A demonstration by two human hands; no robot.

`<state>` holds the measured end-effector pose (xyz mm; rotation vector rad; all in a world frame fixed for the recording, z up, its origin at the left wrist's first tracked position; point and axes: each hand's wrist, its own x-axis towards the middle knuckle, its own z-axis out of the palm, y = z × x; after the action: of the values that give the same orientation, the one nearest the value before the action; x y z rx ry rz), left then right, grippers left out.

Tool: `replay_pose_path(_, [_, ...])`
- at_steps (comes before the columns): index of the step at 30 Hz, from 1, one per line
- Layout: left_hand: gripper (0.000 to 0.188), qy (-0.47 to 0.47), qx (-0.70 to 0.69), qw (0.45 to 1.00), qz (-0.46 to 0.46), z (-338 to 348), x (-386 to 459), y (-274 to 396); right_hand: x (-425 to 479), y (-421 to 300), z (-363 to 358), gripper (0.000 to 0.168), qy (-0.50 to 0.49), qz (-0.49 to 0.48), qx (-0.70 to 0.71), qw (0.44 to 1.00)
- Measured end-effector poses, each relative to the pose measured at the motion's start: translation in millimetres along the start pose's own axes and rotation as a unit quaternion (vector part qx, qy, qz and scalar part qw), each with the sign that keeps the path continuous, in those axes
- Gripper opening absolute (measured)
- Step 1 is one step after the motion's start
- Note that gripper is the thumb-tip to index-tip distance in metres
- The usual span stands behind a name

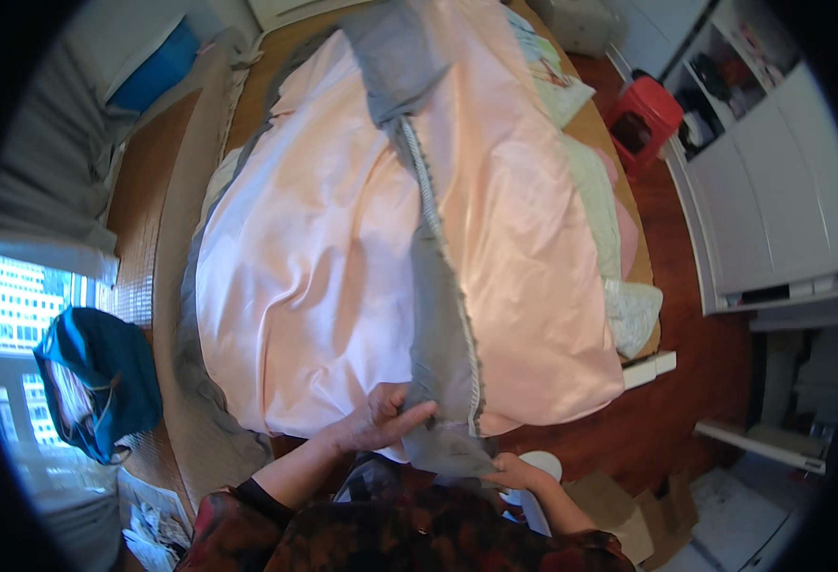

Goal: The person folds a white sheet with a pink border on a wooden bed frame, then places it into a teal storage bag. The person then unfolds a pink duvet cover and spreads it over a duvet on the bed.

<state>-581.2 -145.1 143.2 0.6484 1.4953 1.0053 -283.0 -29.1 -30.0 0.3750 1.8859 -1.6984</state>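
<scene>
A large pale pink satin quilt cover with a grey border spreads over the bed before me. Down its middle runs a grey fabric strip, edged by a braided silvery trim. At the near end of the strip, my left hand lies against the grey cloth, fingers stretched across it and thumb apart. Lower and to the right, my right hand pinches the near corner of that cloth, which is drawn towards my body. Wider grey fabric lies folded over the pink at the far end.
Left of the bed, a teal fabric bag stands by the window. A blue bin sits farther back. On the right are a red plastic stool, white cabinets, and cardboard. A green cloth lies along the bed's right edge.
</scene>
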Motion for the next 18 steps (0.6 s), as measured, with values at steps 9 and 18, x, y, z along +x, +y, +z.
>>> replay_pose_path(9, [0.031,0.342,0.210,0.904,-0.145,-85,26,-242,145,17,-32,0.032,0.019,0.011,-0.359,0.933])
replay_pose_path(18, [0.027,0.344,0.212,0.899,-0.167,-112,-8,-244,189,-76,-48,0.059,0.202,-0.039,-0.340,0.918])
